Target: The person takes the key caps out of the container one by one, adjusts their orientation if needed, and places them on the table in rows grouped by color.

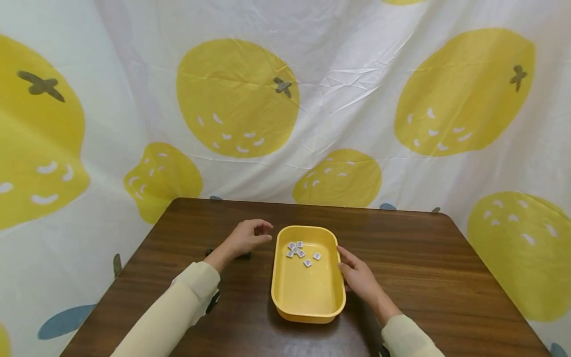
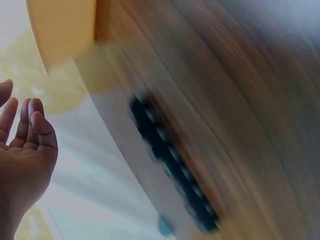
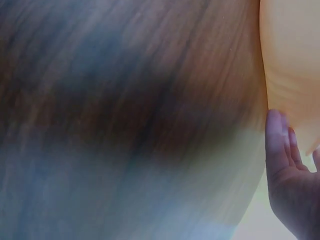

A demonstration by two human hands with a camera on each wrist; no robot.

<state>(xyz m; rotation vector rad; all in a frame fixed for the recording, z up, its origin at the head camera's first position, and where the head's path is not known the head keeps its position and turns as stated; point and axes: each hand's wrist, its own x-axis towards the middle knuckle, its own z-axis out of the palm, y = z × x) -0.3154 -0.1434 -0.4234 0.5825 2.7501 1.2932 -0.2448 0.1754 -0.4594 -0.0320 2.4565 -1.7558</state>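
Note:
A yellow rectangular tray (image 1: pixel 308 297) stands on the table with several small white square tiles (image 1: pixel 308 263) inside, most gathered toward its far left part. Dark marks show on the tiles' top faces. Off the tray's left rim is my left hand (image 1: pixel 250 237), fingers loosely bent and holding nothing; the left wrist view shows its empty palm (image 2: pixel 27 160). My right hand (image 1: pixel 363 282) touches the tray's right side, its fingers (image 3: pixel 276 140) lying nearly straight along the outer wall. Under my left wrist lies a long black knobbly strip (image 2: pixel 172 162), mostly hidden in the head view.
The dark wooden table (image 1: pixel 424 277) reaches back to a hanging white cloth (image 1: pixel 339 99) printed with large yellow lemons. The cloth also runs along the table's left and right sides.

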